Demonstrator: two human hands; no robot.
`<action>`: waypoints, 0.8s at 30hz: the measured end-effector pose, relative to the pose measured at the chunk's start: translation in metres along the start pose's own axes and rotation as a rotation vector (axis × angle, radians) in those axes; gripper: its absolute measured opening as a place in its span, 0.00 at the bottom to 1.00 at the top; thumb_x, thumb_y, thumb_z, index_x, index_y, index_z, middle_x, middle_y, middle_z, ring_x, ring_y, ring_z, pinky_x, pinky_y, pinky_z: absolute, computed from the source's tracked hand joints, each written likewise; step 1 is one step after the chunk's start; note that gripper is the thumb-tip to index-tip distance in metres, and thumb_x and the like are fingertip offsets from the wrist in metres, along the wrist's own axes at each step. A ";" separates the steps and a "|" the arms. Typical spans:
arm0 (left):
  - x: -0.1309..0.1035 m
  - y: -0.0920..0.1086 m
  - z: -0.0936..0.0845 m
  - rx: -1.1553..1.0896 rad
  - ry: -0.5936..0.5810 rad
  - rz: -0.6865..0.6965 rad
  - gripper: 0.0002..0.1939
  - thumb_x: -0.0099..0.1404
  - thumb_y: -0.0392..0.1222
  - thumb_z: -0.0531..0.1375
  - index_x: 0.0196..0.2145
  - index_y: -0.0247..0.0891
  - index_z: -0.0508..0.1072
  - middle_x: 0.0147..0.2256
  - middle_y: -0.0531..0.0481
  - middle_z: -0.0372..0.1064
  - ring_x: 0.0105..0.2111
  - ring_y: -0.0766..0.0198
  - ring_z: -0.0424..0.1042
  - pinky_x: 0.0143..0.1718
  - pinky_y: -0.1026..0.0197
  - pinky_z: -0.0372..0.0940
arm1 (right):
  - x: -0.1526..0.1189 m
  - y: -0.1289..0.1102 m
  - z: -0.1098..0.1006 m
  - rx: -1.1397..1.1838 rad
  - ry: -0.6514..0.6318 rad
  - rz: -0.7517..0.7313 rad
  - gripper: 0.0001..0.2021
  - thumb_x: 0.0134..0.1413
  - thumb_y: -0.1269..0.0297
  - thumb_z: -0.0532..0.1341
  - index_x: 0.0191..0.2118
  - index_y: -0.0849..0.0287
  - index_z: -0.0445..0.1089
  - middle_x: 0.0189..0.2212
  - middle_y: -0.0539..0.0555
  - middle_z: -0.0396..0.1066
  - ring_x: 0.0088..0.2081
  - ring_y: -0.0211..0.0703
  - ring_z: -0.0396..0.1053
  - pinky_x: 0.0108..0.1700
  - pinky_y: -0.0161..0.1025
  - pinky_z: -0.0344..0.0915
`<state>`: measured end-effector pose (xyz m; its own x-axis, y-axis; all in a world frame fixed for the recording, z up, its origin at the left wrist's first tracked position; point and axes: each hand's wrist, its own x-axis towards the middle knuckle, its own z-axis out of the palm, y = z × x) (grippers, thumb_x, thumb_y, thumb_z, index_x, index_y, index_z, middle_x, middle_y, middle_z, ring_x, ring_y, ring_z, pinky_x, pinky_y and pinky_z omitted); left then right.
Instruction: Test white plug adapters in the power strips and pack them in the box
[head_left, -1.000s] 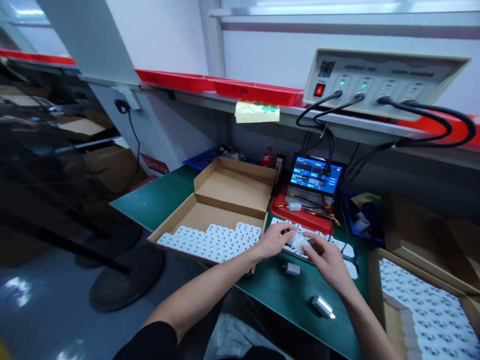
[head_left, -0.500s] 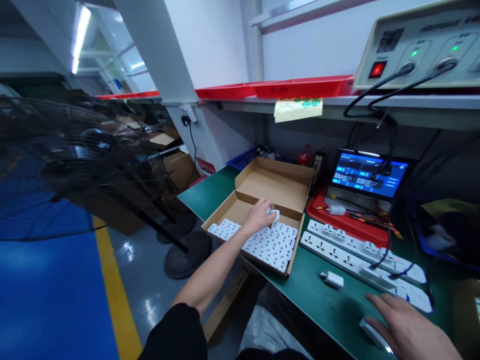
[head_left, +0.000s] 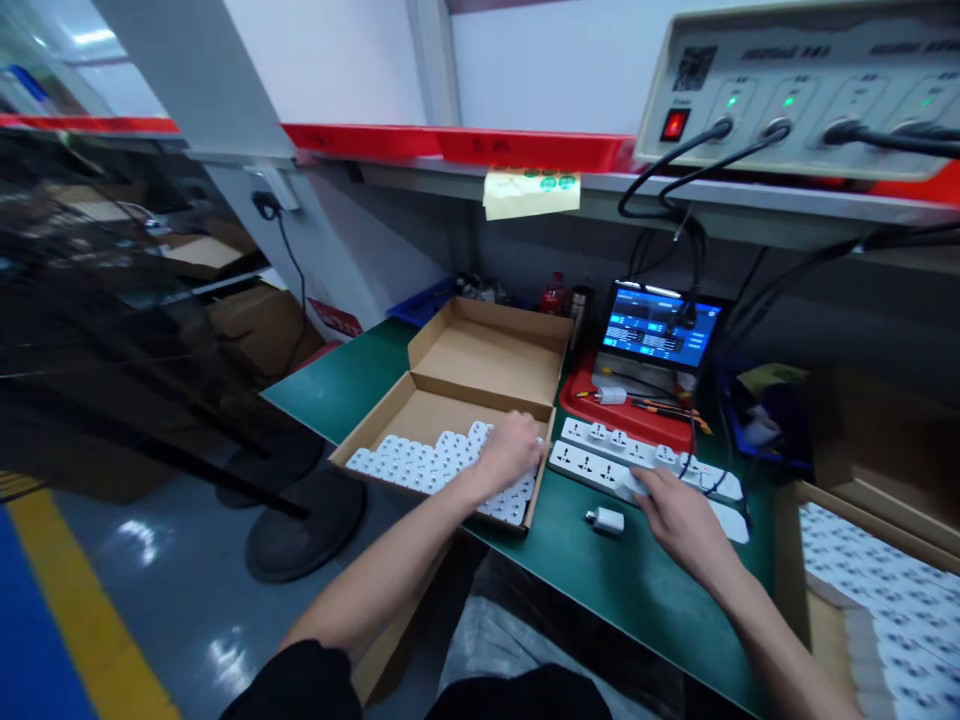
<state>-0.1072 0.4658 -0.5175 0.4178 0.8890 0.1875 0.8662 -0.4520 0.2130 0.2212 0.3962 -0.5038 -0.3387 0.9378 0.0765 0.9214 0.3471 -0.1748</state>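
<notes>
Green surface, brown cardboard box with rows of white pieces dotted silver, red tray, white power strips, blue screen, pale yellow paper printed with green circles, floor that was grey, blue and yellow

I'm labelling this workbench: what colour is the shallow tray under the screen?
The tray is red, seen best in the head view.

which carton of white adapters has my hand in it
The left carton, where your left hand is among the adapters; no hand is in the right carton.
</notes>
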 end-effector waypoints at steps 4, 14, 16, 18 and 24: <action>-0.014 0.093 0.044 -0.003 -0.063 0.509 0.07 0.75 0.40 0.62 0.42 0.35 0.79 0.40 0.38 0.77 0.43 0.48 0.73 0.48 0.49 0.70 | 0.036 -0.017 -0.003 -0.115 -0.103 0.048 0.17 0.72 0.68 0.56 0.61 0.58 0.73 0.55 0.63 0.78 0.50 0.54 0.79 0.46 0.42 0.69; -0.018 0.108 0.045 -0.087 -0.162 0.502 0.07 0.72 0.38 0.63 0.46 0.35 0.77 0.43 0.40 0.77 0.44 0.49 0.76 0.40 0.51 0.72 | 0.050 -0.029 0.005 -0.208 -0.219 0.091 0.12 0.71 0.71 0.58 0.55 0.60 0.74 0.52 0.62 0.79 0.44 0.51 0.80 0.41 0.40 0.64; -0.006 0.092 0.029 -0.145 -0.150 0.361 0.09 0.75 0.40 0.62 0.50 0.36 0.76 0.46 0.40 0.77 0.47 0.49 0.77 0.46 0.52 0.73 | 0.050 -0.030 0.003 -0.207 -0.237 0.084 0.13 0.71 0.71 0.58 0.55 0.60 0.75 0.52 0.62 0.79 0.45 0.52 0.80 0.42 0.41 0.64; 0.010 0.077 0.017 -0.185 -0.125 0.231 0.11 0.77 0.40 0.61 0.54 0.37 0.76 0.50 0.40 0.78 0.50 0.49 0.78 0.49 0.52 0.73 | 0.048 -0.031 0.000 -0.201 -0.243 0.075 0.14 0.72 0.70 0.58 0.58 0.60 0.74 0.52 0.62 0.79 0.46 0.53 0.80 0.43 0.41 0.66; 0.045 0.058 0.018 -0.226 -0.168 0.158 0.12 0.75 0.38 0.63 0.54 0.38 0.78 0.52 0.40 0.80 0.54 0.47 0.79 0.55 0.52 0.71 | 0.017 -0.018 -0.009 -0.199 -0.052 0.073 0.20 0.75 0.62 0.58 0.67 0.55 0.69 0.56 0.61 0.78 0.46 0.54 0.81 0.40 0.42 0.69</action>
<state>-0.0336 0.4807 -0.5141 0.5981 0.7976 0.0786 0.7119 -0.5737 0.4050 0.2003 0.4056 -0.4901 -0.2747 0.9613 0.0187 0.9614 0.2744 0.0192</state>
